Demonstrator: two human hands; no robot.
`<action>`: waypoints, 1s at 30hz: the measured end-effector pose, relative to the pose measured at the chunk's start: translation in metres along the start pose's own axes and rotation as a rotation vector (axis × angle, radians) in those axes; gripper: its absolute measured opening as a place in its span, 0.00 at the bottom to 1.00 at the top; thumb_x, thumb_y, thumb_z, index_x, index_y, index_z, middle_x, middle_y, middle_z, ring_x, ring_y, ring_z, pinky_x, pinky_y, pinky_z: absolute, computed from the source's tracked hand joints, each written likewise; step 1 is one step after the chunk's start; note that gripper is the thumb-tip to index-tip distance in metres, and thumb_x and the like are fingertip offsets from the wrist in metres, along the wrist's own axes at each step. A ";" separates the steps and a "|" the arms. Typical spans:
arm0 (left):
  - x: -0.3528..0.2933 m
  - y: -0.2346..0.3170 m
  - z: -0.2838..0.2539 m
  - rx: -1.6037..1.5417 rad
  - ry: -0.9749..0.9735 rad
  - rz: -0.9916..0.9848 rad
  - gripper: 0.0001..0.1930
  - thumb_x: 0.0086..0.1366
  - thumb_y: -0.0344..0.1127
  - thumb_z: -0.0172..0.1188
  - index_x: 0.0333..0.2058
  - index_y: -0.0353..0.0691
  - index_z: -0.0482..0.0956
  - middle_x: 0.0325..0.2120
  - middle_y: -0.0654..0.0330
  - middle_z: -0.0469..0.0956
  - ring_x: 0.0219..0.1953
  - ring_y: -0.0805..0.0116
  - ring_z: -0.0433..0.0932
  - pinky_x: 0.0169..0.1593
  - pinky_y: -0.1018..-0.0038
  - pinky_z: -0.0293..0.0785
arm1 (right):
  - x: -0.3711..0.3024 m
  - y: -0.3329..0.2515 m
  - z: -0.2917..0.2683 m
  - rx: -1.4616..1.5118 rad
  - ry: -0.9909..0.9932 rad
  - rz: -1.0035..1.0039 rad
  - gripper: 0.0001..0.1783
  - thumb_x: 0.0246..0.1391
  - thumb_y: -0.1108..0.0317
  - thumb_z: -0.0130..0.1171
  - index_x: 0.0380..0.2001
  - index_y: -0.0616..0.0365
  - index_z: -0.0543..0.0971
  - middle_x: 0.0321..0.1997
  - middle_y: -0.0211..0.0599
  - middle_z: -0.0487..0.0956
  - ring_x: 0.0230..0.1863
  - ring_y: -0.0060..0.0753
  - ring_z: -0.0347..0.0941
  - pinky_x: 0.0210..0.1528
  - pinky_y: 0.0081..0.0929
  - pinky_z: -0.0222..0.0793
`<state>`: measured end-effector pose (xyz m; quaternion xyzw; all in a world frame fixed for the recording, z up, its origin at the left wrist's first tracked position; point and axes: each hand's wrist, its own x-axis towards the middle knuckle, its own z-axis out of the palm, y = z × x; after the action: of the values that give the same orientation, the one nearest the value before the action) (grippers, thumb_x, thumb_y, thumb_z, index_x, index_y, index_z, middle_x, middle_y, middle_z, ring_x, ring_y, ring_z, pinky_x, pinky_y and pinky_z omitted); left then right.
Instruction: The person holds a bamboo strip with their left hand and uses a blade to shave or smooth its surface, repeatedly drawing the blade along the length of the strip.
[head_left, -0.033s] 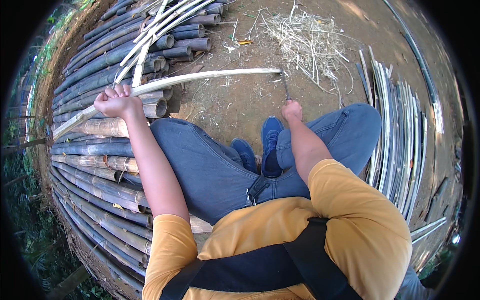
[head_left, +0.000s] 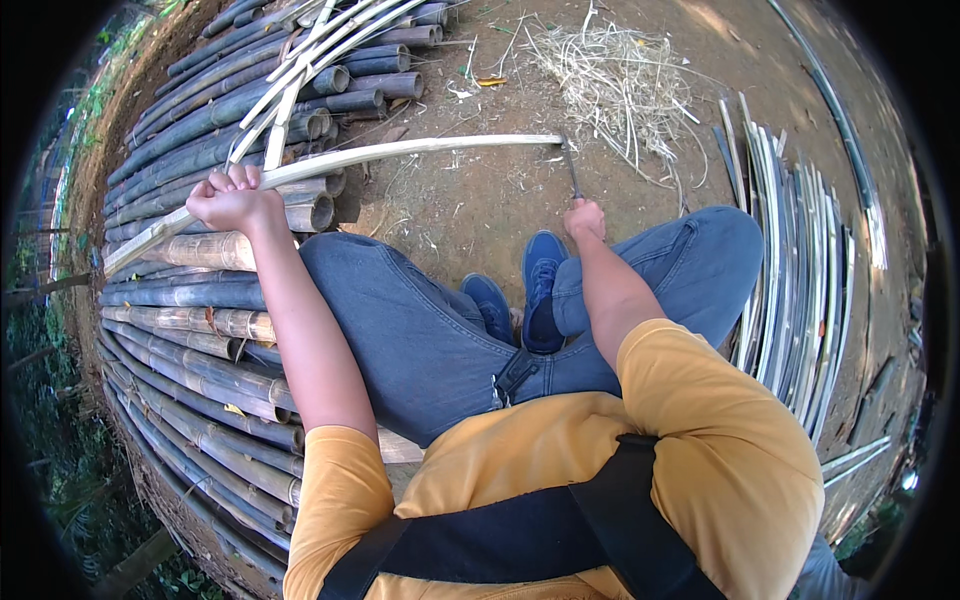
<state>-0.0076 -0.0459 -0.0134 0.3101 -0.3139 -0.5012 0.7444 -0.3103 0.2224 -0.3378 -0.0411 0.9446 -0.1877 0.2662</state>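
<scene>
My left hand [head_left: 236, 199] is wrapped round a long pale bamboo strip [head_left: 400, 150]. The strip runs from the far left, over the bamboo poles, to the bare soil ahead of my feet. My right hand [head_left: 585, 218] is closed on the handle of a knife [head_left: 571, 170] with a thin dark blade. The blade points away from me, and its tip meets or lies very near the strip's right end; contact cannot be made out for sure.
Many dark bamboo poles [head_left: 200, 290] lie stacked on my left, with pale split strips [head_left: 305, 65] across them. A heap of shavings [head_left: 620, 90] lies ahead on the soil. Bundled strips [head_left: 800, 270] lie at right, beyond my bent knee. A long pole [head_left: 825, 95] lies farther right.
</scene>
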 end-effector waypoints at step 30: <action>-0.025 0.002 0.039 -0.216 -0.180 0.121 0.14 0.65 0.37 0.42 0.20 0.46 0.54 0.09 0.68 0.51 0.08 0.76 0.49 0.12 0.73 0.48 | -0.144 -0.034 -0.087 0.336 -0.480 -0.388 0.06 0.48 0.72 0.57 0.22 0.61 0.73 0.18 0.38 0.74 0.14 0.27 0.70 0.16 0.30 0.66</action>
<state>-0.0446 -0.0270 0.0083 0.1624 -0.3416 -0.5122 0.7711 -0.2331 0.2451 -0.1858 -0.2185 0.7855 -0.3728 0.4429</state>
